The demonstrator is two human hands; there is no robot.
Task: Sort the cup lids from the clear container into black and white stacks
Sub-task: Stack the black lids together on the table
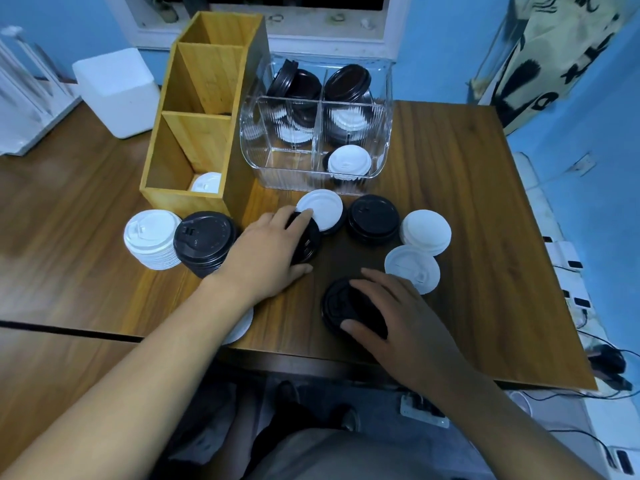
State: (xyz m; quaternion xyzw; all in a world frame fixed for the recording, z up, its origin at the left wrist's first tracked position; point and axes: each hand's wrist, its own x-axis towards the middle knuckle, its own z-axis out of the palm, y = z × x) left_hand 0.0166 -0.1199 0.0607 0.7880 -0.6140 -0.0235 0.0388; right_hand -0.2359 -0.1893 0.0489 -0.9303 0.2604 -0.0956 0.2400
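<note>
A white stack point(151, 238) and a black stack point(204, 241) of lids stand side by side at the left. My left hand point(268, 252) grips a black lid point(308, 242) lying partly under a white lid point(320, 210). My right hand point(398, 311) closes on another black lid point(341, 304) near the table's front edge. Loose on the table are a black lid pile point(373, 218) and two white lids point(426, 232) point(412, 268). The clear container point(317, 133) behind holds several mixed lids.
A wooden three-compartment box point(194, 133) stands left of the container with a white lid point(206, 182) in its front slot. A white lid point(239, 327) peeks out under my left forearm. A white box point(116, 90) sits at the back left. Cables lie right of the table.
</note>
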